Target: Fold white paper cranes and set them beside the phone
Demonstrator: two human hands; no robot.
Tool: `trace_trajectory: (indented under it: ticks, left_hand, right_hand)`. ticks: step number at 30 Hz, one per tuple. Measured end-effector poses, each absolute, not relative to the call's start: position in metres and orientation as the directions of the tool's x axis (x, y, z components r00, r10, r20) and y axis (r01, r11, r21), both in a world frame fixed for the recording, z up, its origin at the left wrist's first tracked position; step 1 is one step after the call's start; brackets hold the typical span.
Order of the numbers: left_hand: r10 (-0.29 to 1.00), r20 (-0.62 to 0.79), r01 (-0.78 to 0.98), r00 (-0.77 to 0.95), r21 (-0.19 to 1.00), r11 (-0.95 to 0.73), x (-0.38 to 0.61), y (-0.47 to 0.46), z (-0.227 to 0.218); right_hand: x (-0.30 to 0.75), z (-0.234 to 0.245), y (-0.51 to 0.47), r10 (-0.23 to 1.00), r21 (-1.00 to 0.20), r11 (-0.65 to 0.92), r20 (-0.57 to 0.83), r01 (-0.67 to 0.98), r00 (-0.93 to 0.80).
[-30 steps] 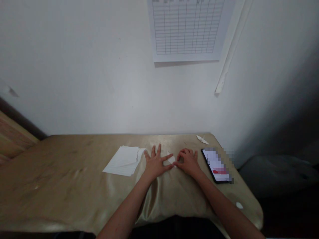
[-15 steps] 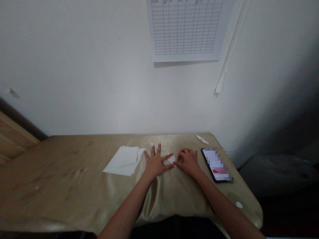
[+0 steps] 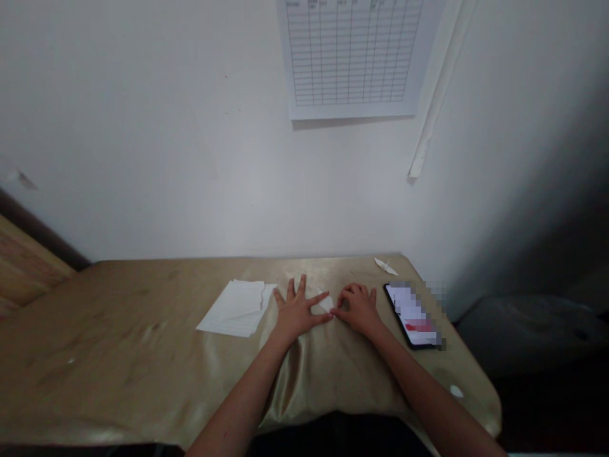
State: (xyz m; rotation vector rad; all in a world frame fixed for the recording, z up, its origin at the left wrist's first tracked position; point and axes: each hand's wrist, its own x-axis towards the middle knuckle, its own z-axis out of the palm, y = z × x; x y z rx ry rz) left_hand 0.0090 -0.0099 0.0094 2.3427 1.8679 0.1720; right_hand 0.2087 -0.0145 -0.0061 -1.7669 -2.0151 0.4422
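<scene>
A small piece of white paper [image 3: 326, 304] lies on the table between my hands. My left hand [image 3: 297, 311] is spread over the tabletop, with its thumb and forefinger pressing on the paper. From the other side, my right hand [image 3: 359, 308] has its thumb and curled forefinger at the paper's right edge, close to my left thumb tip. The pinch there partly hides that edge. Left of my left hand rests a stack of white paper sheets [image 3: 235, 309], the top one with a torn right edge.
A phone [image 3: 413, 317] with a lit screen lies right of my right hand. Behind it is a small folded white paper [image 3: 385, 266]. A white scrap [image 3: 456, 391] sits near the table's [image 3: 118, 343] right edge. A printed grid sheet [image 3: 352, 57] hangs on the wall.
The hands hold almost the same pose at the small paper. The camera view has shifted very slightly; nothing else has visibly moved.
</scene>
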Motion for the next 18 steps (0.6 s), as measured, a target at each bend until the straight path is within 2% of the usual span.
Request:
trace_trajectory:
  ticks: [18]
  left_hand:
    - [0.980, 0.010, 0.970, 0.198, 0.140, -0.197, 0.0071, -0.0041, 0.0055]
  right_hand:
    - [0.2092, -0.0033, -0.0149, 0.990, -0.495, 0.140, 0.089, 0.858, -0.110]
